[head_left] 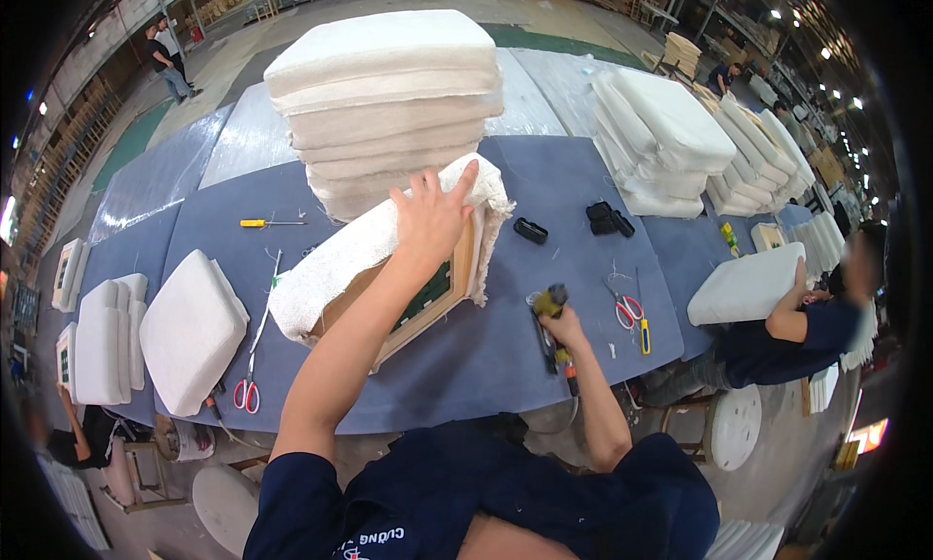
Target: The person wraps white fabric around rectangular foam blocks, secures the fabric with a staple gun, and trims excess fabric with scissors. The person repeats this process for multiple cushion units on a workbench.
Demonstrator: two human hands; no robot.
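Observation:
A white fabric-covered seat cushion [335, 254] stands tilted on the blue-grey table in front of me, its wooden frame and dark green underside partly showing. Over its upper edge lies my left hand [432, 215], fingers spread and holding it up; loose fabric hangs at its right side. My right hand [566, 329] is closed round a staple gun [552, 301] with an air hose at its lower end. The gun is just above the table, to the right of the cushion and apart from it. Behind the cushion rises a tall stack of white cushions [384, 84].
Red-handled scissors [247, 395] lie left, another pair [627, 312] right beside a yellow screwdriver [644, 337]. A second screwdriver [255, 223] and black cases [609, 219] are farther back. More cushions [194, 332] stand left. At right, a co-worker [807, 327] handles a cushion.

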